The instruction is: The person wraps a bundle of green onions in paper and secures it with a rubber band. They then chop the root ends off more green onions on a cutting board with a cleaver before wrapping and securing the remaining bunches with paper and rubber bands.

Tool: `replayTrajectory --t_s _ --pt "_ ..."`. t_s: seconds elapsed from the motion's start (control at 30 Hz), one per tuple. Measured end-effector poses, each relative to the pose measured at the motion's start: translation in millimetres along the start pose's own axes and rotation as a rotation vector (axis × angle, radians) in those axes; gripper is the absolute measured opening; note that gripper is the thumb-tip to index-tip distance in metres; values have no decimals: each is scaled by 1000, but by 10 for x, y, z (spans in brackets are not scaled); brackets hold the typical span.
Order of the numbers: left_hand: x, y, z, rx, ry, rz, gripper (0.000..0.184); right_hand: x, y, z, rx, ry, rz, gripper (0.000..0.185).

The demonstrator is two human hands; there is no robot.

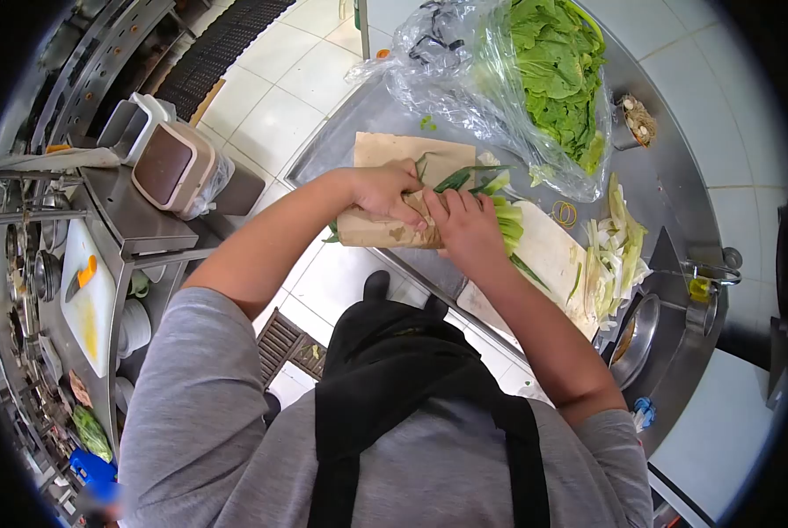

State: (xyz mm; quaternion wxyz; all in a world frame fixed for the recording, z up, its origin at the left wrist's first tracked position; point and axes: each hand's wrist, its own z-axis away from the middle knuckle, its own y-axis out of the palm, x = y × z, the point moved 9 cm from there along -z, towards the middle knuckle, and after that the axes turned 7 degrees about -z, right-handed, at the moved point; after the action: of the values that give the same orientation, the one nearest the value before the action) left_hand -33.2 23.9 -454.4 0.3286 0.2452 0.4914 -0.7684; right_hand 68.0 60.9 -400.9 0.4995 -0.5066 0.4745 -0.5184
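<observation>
A sheet of brown paper (390,234) is rolled around a bundle of leafy greens (507,223) near the steel counter's edge. Long dark green leaves (454,181) stick out beside the roll, and pale green stalks show at its right end. My left hand (392,195) grips the paper from above with the fingers curled. Close beside it, my right hand (470,225) presses its bent fingers over the roll near the stalks. Part of the bundle is hidden under both hands and the paper. Flat paper lies behind the roll.
A white cutting board (548,260) lies to the right, with leaf trimmings (618,251) at its far side. Lettuce (559,75) fills a clear plastic bag (451,66) at the back. Rubber bands (564,213) lie on the counter. A metal bowl (638,339) stands right; bins (176,167) stand left.
</observation>
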Motion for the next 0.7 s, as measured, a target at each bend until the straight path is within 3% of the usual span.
replayTrajectory --t_s 0.07,0.1,0.17,0.3,0.37,0.4,0.43,0.5,0.53,0.7 --pt "-165 -303 93 -240 102 -159 77 -61 10 -52 40 0 -32 93" --pt "-330 -394 175 -240 104 -158 77 -80 11 -94 74 -10 -66 91" --pt "-673 -505 431 -305 -49 -559 75 -126 20 -166 132 -5 -83 91" --pt "-773 -131 763 -447 -123 -620 64 -173 39 -254 246 16 -138 92" --pt "-856 -270 962 -881 -11 -776 47 -200 62 -277 250 11 -160 94" --pt "-824 -368 978 -952 13 -790 36 -218 66 -290 254 14 -178 95" --pt "-755 -445 923 -951 13 -792 36 -229 60 -300 252 14 -179 95" --pt "-241 -437 643 -564 -236 -391 37 -240 77 -295 305 41 -234 102" --pt "-306 -558 732 -813 -72 -305 33 -238 88 -281 306 37 -234 102" --pt "-66 -506 600 -593 -360 -141 32 -261 45 -213 25 13 -347 124"
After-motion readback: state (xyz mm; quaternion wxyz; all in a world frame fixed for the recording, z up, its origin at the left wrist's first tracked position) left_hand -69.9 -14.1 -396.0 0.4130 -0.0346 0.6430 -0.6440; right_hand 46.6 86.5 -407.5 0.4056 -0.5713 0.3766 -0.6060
